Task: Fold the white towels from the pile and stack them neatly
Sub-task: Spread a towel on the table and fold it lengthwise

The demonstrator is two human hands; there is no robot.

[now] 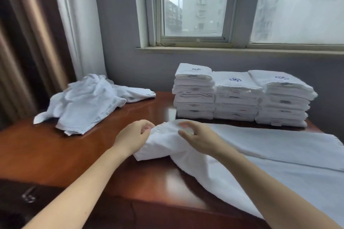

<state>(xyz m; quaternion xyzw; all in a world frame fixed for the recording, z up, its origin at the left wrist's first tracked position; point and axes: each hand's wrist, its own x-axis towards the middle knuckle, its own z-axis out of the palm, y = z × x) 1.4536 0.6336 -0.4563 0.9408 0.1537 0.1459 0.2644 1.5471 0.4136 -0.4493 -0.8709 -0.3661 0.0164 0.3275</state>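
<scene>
- Crumpled pile (89, 102) of white towels at the tabletop's (46, 145) far-left corner.
- Three neat folded stacks (240, 96), side by side along the far edge.
- One spread towel (270, 154) at near right, its left end bunched and raised.

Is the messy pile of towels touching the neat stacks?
Apart. The head view shows a strip of bare brown table between the messy pile and the nearest stack.

A glossy reddish-brown wooden table (46, 154) stands against a grey wall (119, 42) under a pale-framed glass window (231, 5) showing grey apartment blocks (202, 5), with a brown striped curtain (28, 42) and a white sheer curtain (80, 23) beyond its far left corner and a metal drawer handle (28, 196) below its near left edge
</scene>
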